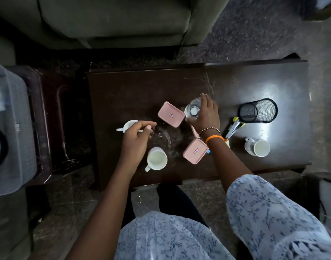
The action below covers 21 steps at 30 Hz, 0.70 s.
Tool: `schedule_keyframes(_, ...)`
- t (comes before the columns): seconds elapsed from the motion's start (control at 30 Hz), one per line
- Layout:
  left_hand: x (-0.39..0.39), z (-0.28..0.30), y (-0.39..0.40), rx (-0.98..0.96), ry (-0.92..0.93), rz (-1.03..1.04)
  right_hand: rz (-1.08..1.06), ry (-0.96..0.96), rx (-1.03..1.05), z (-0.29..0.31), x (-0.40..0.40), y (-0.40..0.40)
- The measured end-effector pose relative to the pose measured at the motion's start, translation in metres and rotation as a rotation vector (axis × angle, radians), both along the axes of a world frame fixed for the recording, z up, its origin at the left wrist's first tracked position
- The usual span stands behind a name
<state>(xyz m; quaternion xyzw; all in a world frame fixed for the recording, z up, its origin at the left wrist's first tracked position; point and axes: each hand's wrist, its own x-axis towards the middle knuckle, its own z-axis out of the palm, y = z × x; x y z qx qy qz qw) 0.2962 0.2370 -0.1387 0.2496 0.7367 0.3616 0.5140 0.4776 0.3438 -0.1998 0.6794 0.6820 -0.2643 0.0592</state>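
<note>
On the dark wooden table [123,91], my left hand [137,136] pinches a thin white spoon handle [119,130] beside a white mug [129,125] that the hand partly hides. My right hand [206,115] grips a clear glass [192,110] from its right side; something white lies at the glass's bottom. A pink lidded box [171,114] sits just left of the glass. A second pink box [195,151] lies nearer me, under my right wrist. A white mug [157,159] holding a pale liquid stands below my left hand.
A black mesh pen cup [258,110] lies on its side at the right, with a stapler [234,128] beside it and another white mug [257,147] nearer. White powder is scattered mid-table. A grey plastic bin [8,128] stands left; a green sofa [114,19] lies beyond.
</note>
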Motion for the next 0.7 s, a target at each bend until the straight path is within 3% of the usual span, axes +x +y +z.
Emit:
schedule_keyframes(0.2,-0.057,0.021,-0.026,0.038,-0.012,0.152,0.134,0.28,0.032,0.045,-0.09,-0.023)
schedule_keyframes(0.43,-0.18,0.036,-0.081,0.049,-0.025,0.361,0.224,0.561,0.117,0.091,-0.262,-0.07)
schedule_keyframes(0.7,-0.292,0.017,-0.129,0.013,-0.037,0.435,0.25,0.645,-0.206,0.076,-0.417,-0.117)
